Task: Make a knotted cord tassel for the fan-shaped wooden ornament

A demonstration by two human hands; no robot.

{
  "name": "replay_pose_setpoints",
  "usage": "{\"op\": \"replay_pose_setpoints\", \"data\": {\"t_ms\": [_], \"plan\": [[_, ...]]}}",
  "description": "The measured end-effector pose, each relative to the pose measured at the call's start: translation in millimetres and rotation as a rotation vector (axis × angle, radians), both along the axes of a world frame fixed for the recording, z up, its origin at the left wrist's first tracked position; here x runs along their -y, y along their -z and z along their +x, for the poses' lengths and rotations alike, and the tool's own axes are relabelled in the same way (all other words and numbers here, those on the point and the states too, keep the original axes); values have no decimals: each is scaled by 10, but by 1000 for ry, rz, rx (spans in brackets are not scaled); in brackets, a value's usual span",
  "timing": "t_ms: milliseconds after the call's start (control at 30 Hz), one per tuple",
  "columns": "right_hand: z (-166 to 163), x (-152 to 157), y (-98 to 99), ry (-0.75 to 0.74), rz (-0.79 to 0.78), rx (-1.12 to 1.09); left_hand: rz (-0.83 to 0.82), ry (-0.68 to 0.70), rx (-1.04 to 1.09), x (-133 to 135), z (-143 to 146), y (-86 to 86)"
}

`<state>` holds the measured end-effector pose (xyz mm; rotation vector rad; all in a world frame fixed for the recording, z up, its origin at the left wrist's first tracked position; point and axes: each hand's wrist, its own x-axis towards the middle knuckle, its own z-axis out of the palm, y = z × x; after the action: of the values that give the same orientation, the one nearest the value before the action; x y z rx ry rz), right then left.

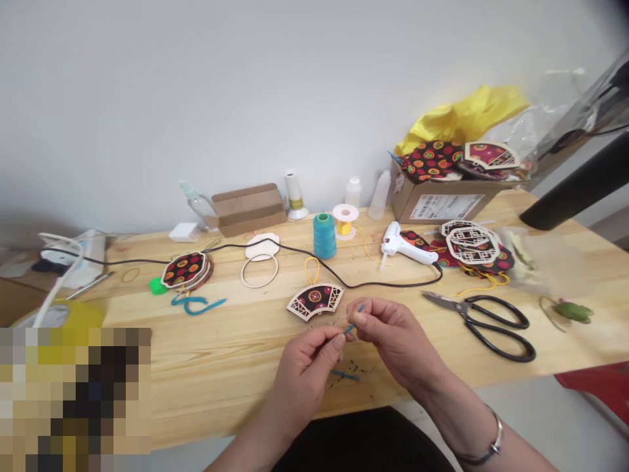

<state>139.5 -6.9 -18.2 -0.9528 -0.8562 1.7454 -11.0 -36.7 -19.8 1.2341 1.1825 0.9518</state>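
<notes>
- Presently, the left hand [307, 357] and the right hand [393, 337] meet low over the near edge of the table [221, 373]. Thumb and forefinger of each hand are pinched together on one short teal cord [354, 321], which spans the small gap between the two pinches.
- Judged from the cord's short length, the grip works best at the fingertips, close to each end. Hold the tension light and even, so that neither end slips out.
- Brace both wrists low and close together; this appears to steady such fine work.
- Teal offcuts [346, 375] lie on the table directly under the hands. Hold the working piece clear of them to avoid confusing the pieces.
- Just beyond the hands, a fan-shaped ornament [315, 300] lies flat, its yellow loop pointing far. It is near the fingers but not touching them.
- To the right, well apart, the scissors [484, 321] lie flat with the blades pointing left toward the hands. A sideways sweep of the right forearm could strike them.
- Farther off, the glue gun [405, 248] rests on the table, and its black cable [275, 252] crosses behind the ornament. Hold the cord on the near side of that cable to avoid snagging.
- Farthest, a teal spool [324, 235] stands upright beside a yellow spool [345, 219].
</notes>
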Motion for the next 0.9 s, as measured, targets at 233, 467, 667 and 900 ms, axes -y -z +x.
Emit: {"op": "replay_pose_setpoints", "data": {"t_ms": [233, 467, 667, 900], "plan": [[99, 26, -166, -84, 13, -166, 173, 46, -121, -17, -21, -6], [215, 48, -364, 22, 148, -211, 363, -36, -228, -70, -59, 48], [324, 55, -452, 89, 256, -121, 379, -205, -301, -41, -111, -56], [307, 100, -404, 98, 333, 31, -419, 125, 254, 100, -101, -284]]}}
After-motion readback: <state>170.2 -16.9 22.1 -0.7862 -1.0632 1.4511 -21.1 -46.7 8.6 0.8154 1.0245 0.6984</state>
